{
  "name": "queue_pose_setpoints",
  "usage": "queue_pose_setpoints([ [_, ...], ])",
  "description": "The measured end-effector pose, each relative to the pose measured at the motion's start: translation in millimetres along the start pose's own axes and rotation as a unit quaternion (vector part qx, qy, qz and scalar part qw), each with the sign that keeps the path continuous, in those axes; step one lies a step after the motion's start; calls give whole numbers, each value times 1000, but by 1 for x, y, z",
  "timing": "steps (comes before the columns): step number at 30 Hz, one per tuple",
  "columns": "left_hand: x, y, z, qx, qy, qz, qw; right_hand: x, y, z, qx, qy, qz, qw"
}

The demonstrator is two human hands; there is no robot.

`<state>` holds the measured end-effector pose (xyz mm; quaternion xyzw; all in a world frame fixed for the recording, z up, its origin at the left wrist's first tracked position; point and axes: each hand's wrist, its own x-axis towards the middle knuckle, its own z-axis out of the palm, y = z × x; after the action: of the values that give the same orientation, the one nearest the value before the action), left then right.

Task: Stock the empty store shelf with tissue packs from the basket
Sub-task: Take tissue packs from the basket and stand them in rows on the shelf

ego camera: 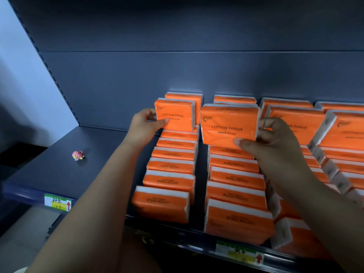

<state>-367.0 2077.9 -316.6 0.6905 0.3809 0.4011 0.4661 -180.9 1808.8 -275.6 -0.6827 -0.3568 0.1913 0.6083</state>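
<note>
Forearms [102, 190] outstretched, both hands [144, 126] [275, 142] each grip an upright tissue pack [174, 115] [228, 125].

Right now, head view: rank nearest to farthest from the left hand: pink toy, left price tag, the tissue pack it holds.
1. tissue pack, in the left hand
2. pink toy, leftward on the shelf
3. left price tag, front edge

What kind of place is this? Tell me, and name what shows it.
Most likely a shop aisle: a dark metal display shelf with price labels on its front edge, stocked with rows of identical orange tissue packs.
</note>
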Motion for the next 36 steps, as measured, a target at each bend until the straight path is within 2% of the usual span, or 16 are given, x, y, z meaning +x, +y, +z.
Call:
queue_pose_setpoints([
  [6, -3, 1, 5, -5, 25, -12, 1000, -4, -4, 10, -28, -26, -7, 999],
  [16, -5, 2, 4, 3, 15, -15, 1000, -4, 1, 24, -42, -71, -34, 996],
  [26, -10, 7, 7, 5, 7, -25, 1000, 0, -1, 29, -52, -49, -30, 997],
  [30, -20, 19, -2, 22, 102, -11, 995, 0, -3, 34, -27, -41, -35, 998],
  [32, -33, 33, -4, -26, 120, 4, 992, 1, -5, 38, -23, -29, -39, 999],
  [36, -69, 61, 5, -112, -14, 15, 994, 2, -9, 50, -26, 6, -58, 998],
])
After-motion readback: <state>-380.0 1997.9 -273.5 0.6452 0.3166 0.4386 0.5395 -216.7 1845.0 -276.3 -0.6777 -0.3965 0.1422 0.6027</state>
